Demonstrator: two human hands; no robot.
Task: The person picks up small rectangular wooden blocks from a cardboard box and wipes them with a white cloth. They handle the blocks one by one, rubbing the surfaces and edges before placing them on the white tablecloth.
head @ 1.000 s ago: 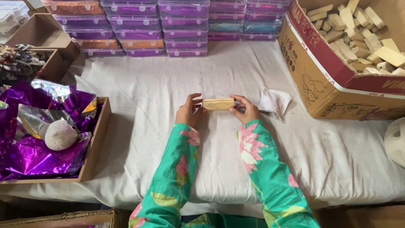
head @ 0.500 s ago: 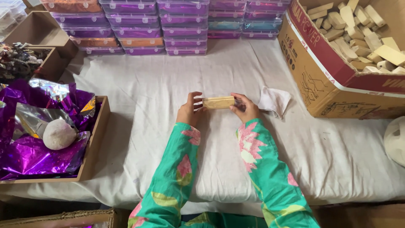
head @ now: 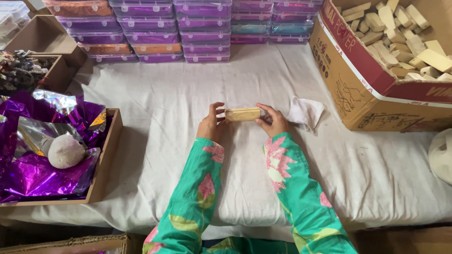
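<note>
Head view shows a wooden block [head: 242, 114] held level above the white sheet [head: 169, 94], pinched at its ends between the left hand [head: 212, 124] and the right hand [head: 271, 121]. Just right of it lies a white cloth [head: 306, 112], then a carton [head: 372, 94] of blocks. Purple foil [head: 33, 174] fills a tray on the left.

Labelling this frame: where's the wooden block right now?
Head view, centre: the wooden block is held level between the left hand and right hand above the white sheet, just left of a crumpled white cloth.
</note>
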